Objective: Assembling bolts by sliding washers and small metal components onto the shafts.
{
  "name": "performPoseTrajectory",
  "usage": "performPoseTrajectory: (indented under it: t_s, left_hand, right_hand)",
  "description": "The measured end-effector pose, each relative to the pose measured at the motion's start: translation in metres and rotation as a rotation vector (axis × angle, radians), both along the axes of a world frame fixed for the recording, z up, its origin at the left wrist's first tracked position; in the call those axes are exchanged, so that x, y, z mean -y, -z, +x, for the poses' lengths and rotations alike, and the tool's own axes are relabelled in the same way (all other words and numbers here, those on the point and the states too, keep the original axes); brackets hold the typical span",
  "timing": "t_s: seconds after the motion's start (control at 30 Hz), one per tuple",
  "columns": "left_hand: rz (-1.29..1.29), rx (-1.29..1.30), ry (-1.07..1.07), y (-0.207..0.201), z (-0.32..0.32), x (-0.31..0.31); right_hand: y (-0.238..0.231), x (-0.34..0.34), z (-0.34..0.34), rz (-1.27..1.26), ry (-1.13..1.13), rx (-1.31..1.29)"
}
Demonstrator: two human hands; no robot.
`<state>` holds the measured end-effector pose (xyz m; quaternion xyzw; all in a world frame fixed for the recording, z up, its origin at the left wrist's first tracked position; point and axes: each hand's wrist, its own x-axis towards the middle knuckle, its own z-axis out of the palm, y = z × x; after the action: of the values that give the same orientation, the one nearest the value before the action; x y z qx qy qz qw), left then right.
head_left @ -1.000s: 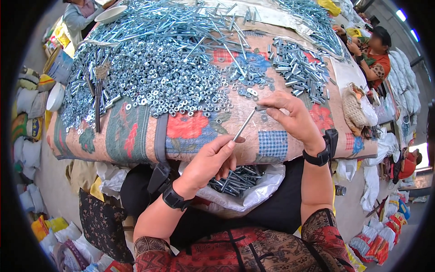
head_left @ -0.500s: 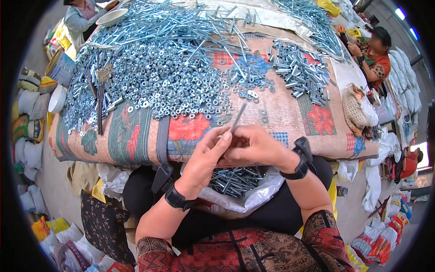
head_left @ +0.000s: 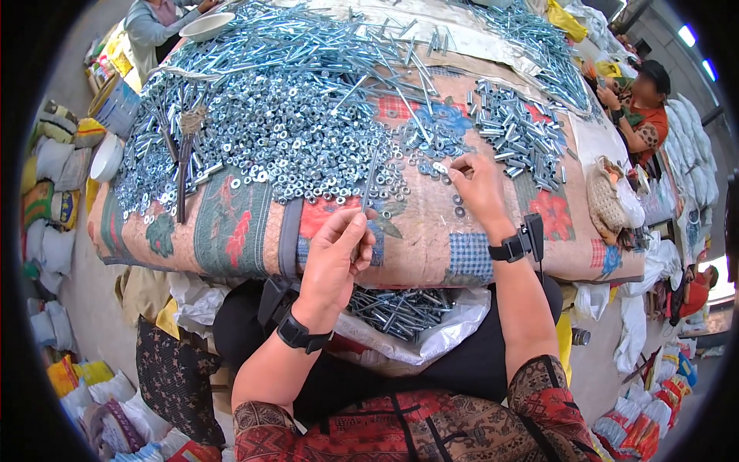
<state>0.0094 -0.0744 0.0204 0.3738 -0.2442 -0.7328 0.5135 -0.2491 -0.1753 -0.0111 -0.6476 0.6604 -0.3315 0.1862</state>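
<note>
My left hand (head_left: 336, 258) is closed around a thin metal bolt (head_left: 371, 175), which points up and away from me above the table's near side. My right hand (head_left: 481, 192) reaches forward to the right, with thumb and forefinger pinched at a shiny washer (head_left: 439, 168). That washer is at the edge of a small group of loose washers (head_left: 422, 142) on the patterned cloth (head_left: 419, 239). To the left of them spreads a large heap of nuts (head_left: 285, 135). Short metal sleeves (head_left: 519, 138) lie piled beyond my right hand.
An open white sack (head_left: 454, 339) of bolts (head_left: 400, 312) sits at my lap below the table edge. Long bolts (head_left: 292, 38) cover the far side. A tied bundle of dark rods (head_left: 183, 169) lies at left. Another person (head_left: 643, 112) works at the far right.
My hands have parted. The right one has moved forward and right to the washers, while the left keeps the bolt and has shifted slightly left. The view has shifted a little.
</note>
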Motion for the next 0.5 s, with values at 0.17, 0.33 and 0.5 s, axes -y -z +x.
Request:
performPoseTrajectory:
  t_s: [0.17, 0.33, 0.5]
  left_hand:
    - [0.023, -0.016, -0.025, 0.005, 0.002, 0.000]
    - [0.039, -0.038, -0.042, 0.003, 0.004, -0.002]
    - [0.055, -0.064, -0.066, 0.002, 0.009, 0.001]
  right_hand:
    - [-0.004, -0.007, 0.008, -0.075, -0.069, -0.154]
    - [-0.012, -0.008, -0.004, 0.028, -0.094, 0.000]
    - [-0.023, -0.011, 0.018, -0.094, -0.028, -0.114]
